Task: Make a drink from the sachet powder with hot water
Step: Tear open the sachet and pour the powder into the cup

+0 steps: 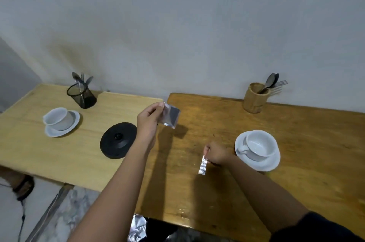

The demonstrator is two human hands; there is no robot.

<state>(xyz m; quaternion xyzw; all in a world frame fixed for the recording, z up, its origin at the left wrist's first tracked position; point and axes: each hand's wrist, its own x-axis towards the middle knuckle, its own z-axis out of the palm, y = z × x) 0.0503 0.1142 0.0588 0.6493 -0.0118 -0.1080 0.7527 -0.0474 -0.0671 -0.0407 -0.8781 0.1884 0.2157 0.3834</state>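
1. Head view: the left hand (147, 121) pinches the opened foil sachet (171, 115) by one edge, held above the seam between the two benches, well apart from the cup (260, 146).
2. The right hand (216, 154) is closed on a torn-off foil strip (203, 165), just left of the saucer (256, 164).
3. Risk: tilting the sachet here would likely spill powder on the darker bench (296, 133), since the cup sits far to the right.
4. No kettle shows on the black base (118, 140); hot water may be a reach away.
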